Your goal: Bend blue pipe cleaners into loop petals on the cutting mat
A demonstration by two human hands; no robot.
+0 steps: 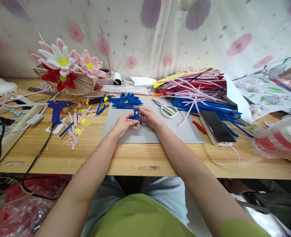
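Note:
A blue fuzzy stem bent into a loop [136, 114] is held between my two hands, above the grey cutting mat [145, 135]. My left hand [125, 125] pinches it from the left, thumb and fingers pressed together. From the right, my right hand [149, 117] closes its fingers on the same loop; some fingertips are hidden behind it. Just beyond the hands, shaped blue pieces [127, 98] and straight blue stems [128, 106] lie at the mat's back edge. Scissors with pale handles [168, 111] rest on the mat to the right.
A blue glue gun [58, 110] and cut scraps [79, 121] lie left on the wooden table [145, 158]. A phone [217, 126] and piled stems [204, 105] are right. Fuzzy flowers [62, 62] stand back left; cables run along the left side.

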